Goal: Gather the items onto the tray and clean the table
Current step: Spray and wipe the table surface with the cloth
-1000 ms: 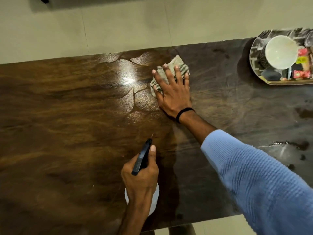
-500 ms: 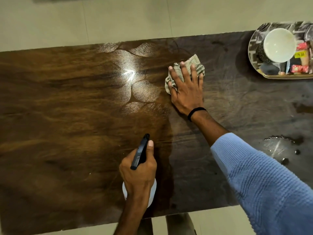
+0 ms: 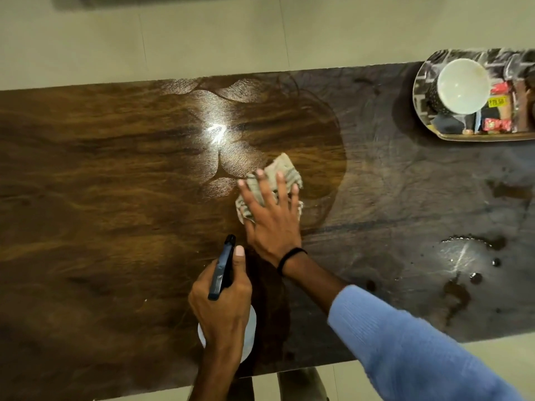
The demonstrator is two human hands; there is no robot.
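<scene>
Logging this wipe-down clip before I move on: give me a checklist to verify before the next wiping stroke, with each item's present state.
1. Cloth flat under right hand: ok.
2. Spray bottle gripped in left hand, nozzle pointing away from the person: ok.
3. Items gathered on tray, including the white bowl: ok for what is in view; tray's right part is cut off.
4. Puddle and droplets at the table's right wiped: not ok.
5. Path from cloth to puddle free of objects: ok.
6. Liquid left in bottle: cannot tell.
</scene>
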